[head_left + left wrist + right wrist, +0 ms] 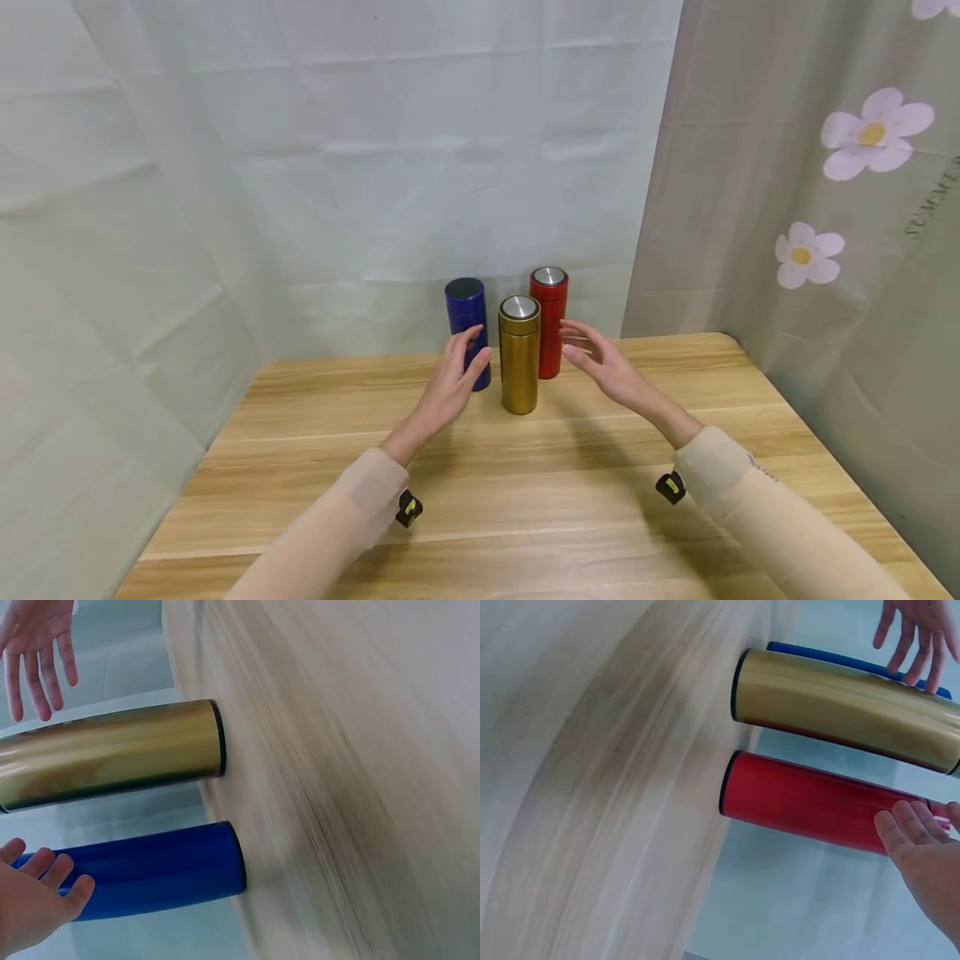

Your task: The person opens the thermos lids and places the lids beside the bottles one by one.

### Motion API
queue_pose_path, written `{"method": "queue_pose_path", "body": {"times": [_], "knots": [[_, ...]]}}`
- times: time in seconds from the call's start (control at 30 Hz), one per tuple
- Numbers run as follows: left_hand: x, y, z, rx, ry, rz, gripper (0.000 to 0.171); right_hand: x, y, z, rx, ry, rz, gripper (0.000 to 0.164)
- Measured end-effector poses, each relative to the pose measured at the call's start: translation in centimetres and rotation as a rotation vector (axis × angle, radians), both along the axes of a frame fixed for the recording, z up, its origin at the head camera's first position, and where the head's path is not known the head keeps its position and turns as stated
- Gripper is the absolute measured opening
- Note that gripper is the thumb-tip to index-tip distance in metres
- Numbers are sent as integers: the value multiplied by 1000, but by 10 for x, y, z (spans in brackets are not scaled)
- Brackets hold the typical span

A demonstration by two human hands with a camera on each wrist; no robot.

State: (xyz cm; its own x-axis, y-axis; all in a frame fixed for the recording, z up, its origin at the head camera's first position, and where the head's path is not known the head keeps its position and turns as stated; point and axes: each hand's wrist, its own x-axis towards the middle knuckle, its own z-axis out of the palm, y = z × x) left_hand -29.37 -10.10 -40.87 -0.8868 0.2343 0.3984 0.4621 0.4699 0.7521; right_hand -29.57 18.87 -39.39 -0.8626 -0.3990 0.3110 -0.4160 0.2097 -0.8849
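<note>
Three slim thermos flasks stand upright in a cluster toward the back of the table. The gold thermos is nearest, with a silver lid top. Behind it to the left is the blue thermos, and to the right the red thermos, also silver-topped. My left hand is in front of the blue thermos, thumb and fingers spread apart, overlapping it in the head view. Beside the red thermos, my right hand has its fingers extended toward it. Neither hand grips anything.
The wood-grain table ends just behind the flasks, against a pale hanging cloth. A grey curtain with white flowers hangs along the right side. Black straps show under the wrists.
</note>
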Motion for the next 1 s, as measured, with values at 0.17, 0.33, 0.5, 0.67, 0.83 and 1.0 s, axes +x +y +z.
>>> {"method": "queue_pose_path", "body": {"times": [0.17, 0.33, 0.5, 0.67, 0.83, 1.0], "knots": [[-4, 3, -2, 31, -8, -2, 51, 1, -1, 7, -4, 15, 5, 58], [-7, 7, -5, 77, -39, -23, 50, 2, -1, 12, 5, 17, 8, 58], [-8, 12, -7, 129, -83, -63, 51, 2, -2, 15, 1, 36, 9, 58], [-11, 15, -11, 189, -112, -106, 54, 2, -3, 19, 7, 42, 6, 58], [-17, 17, -16, 216, -107, -116, 55, 2, -6, 26, 6, 54, -5, 58], [-21, 18, -17, 221, -100, -121, 54, 1, -10, 34, 5, 93, -22, 56]]}}
